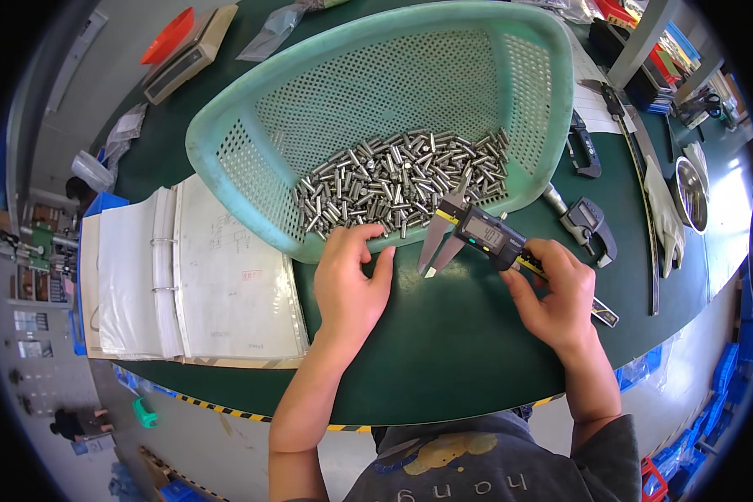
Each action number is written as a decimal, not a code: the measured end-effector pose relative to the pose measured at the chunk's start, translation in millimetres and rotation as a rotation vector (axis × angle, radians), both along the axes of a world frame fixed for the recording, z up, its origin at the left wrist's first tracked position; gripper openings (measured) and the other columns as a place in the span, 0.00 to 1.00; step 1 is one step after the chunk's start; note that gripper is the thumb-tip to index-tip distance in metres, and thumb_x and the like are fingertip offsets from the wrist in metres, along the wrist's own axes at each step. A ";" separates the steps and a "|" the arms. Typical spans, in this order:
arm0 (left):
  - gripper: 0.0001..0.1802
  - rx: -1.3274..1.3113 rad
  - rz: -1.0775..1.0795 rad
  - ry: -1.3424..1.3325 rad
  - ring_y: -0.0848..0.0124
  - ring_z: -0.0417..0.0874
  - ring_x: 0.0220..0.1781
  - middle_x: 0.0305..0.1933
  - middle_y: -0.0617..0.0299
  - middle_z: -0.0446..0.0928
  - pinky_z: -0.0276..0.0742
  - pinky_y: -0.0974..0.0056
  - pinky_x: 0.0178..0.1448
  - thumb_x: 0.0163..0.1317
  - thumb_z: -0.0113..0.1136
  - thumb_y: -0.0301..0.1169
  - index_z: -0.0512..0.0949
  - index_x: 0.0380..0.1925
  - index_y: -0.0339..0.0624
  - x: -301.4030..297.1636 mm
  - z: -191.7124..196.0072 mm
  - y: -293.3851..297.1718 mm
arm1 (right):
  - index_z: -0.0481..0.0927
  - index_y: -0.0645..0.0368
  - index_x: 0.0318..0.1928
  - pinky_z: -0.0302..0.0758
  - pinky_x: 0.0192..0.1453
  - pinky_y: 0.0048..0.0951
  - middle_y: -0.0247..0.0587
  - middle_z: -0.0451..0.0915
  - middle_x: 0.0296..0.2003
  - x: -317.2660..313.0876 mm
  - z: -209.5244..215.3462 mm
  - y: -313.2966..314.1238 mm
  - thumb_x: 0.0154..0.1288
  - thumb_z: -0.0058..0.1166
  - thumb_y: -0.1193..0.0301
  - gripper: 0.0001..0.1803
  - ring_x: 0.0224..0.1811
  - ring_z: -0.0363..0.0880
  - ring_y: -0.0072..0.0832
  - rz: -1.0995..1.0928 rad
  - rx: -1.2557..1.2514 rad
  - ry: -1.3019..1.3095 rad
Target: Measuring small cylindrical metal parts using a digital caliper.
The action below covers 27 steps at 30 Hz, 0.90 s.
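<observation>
My right hand (552, 297) is closed round the body of a digital caliper (489, 234), its display facing up. The caliper's jaws point toward the near left, a little apart, and a small bright piece (430, 272) shows at their tips. At the near rim of the green plastic basket (226, 201), my left hand (351, 284) has its fingers bent, with thumb and index fingertips apart. Nothing can be made out between them. Short metal pins (385, 184) lie heaped in the tilted basket, just beyond the left fingertips.
An open ring binder (226, 293) lies left of the basket. To the right are a digital micrometer (590, 226), another measuring tool (586, 146), a second caliper (615, 109), white gloves (663, 209) and a metal bowl (690, 194). A scale (188, 54) with an orange pan stands far left.
</observation>
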<state>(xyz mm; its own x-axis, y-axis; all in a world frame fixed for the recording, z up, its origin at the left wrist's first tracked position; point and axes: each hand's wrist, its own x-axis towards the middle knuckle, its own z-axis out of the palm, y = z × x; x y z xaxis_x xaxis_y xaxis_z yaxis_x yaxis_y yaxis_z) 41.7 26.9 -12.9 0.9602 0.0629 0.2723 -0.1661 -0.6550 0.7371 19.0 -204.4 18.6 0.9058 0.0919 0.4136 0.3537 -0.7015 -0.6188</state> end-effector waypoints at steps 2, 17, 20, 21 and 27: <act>0.10 0.158 0.027 -0.055 0.68 0.67 0.19 0.23 0.63 0.65 0.63 0.63 0.22 0.49 0.64 0.25 0.75 0.33 0.43 2.2 2.5 -5.0 | 0.75 0.60 0.33 0.67 0.19 0.25 0.36 0.73 0.20 0.3 -1.8 -0.9 0.46 0.65 0.71 0.14 0.15 0.70 0.27 -0.001 0.006 -0.010; 0.07 -1.131 -0.236 0.561 0.84 0.58 0.19 0.21 0.72 0.65 0.55 0.75 0.22 0.61 0.58 0.28 0.76 0.36 0.36 -19.0 18.0 0.1 | 0.76 0.61 0.34 0.66 0.18 0.25 0.37 0.73 0.20 -0.7 -1.6 -0.2 0.47 0.66 0.70 0.15 0.15 0.70 0.26 -0.012 0.039 -0.010; 0.07 -1.229 -0.318 0.595 0.84 0.57 0.19 0.21 0.71 0.65 0.54 0.76 0.23 0.62 0.56 0.29 0.74 0.37 0.38 -24.7 17.4 -4.2 | 0.76 0.62 0.35 0.66 0.18 0.26 0.38 0.74 0.21 -1.2 -0.9 1.5 0.47 0.66 0.70 0.15 0.15 0.70 0.27 -0.002 0.047 -0.001; 0.06 -1.261 -0.339 0.612 0.84 0.56 0.19 0.20 0.72 0.64 0.54 0.76 0.23 0.63 0.56 0.29 0.74 0.36 0.38 -25.9 18.3 -4.9 | 0.76 0.62 0.35 0.66 0.18 0.26 0.38 0.74 0.21 -1.3 -0.5 1.9 0.48 0.65 0.70 0.15 0.15 0.70 0.27 0.003 0.049 0.004; 0.05 -1.333 -0.468 0.628 0.83 0.58 0.21 0.26 0.70 0.64 0.54 0.77 0.23 0.65 0.52 0.31 0.70 0.35 0.41 -27.2 11.8 -3.2 | 0.76 0.62 0.34 0.67 0.18 0.27 0.39 0.75 0.21 -2.0 0.8 1.5 0.48 0.65 0.67 0.15 0.15 0.71 0.28 0.014 0.033 0.036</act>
<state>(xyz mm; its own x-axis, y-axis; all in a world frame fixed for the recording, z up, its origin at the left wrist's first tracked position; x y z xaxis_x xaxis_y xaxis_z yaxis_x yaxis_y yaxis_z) 14.5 23.7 -1.2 0.8972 -0.4047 -0.1768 0.3883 0.5322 0.7524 17.0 -202.9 19.4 0.9188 0.0919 0.3838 0.3407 -0.6754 -0.6540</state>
